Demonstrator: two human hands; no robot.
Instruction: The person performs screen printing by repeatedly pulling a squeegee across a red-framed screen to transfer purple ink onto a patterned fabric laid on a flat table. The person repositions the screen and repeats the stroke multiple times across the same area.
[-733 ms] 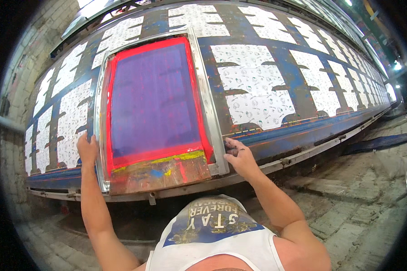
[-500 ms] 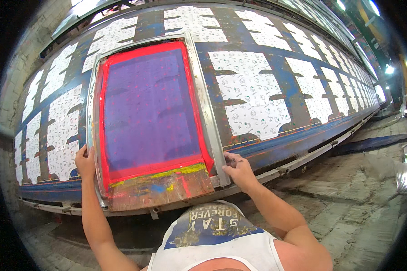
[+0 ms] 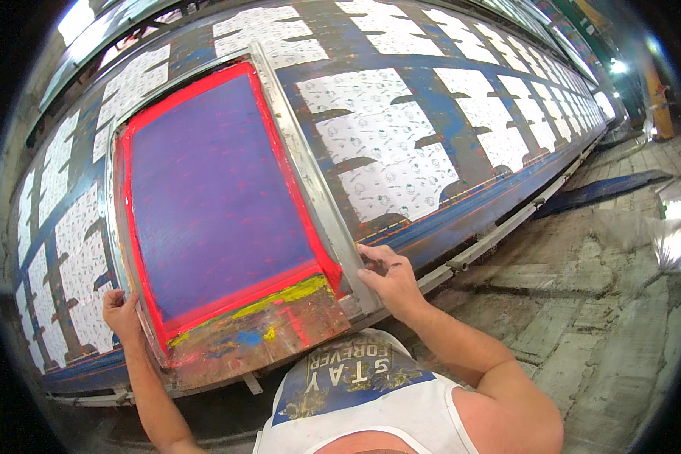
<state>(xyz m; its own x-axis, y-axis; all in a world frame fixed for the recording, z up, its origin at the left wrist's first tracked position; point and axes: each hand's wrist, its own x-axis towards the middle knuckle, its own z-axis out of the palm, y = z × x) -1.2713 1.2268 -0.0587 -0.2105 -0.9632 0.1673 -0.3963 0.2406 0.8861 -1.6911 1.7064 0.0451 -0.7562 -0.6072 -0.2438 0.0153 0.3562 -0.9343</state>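
Stained table (image 3: 440, 113); left hand (image 3: 122, 315), right hand (image 3: 393, 283) astride frame (image 3: 307, 166)

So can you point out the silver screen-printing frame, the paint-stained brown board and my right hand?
Silver screen-printing frame (image 3: 312, 175): head view, on its right long rail.
Paint-stained brown board (image 3: 265, 333): head view, near the centre of its face.
Right hand (image 3: 393, 284): head view, on the middle of the hand.

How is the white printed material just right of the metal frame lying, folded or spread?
Spread. The white printed material lies flat on the table beside the metal frame, its notched outline showing and no fold visible.
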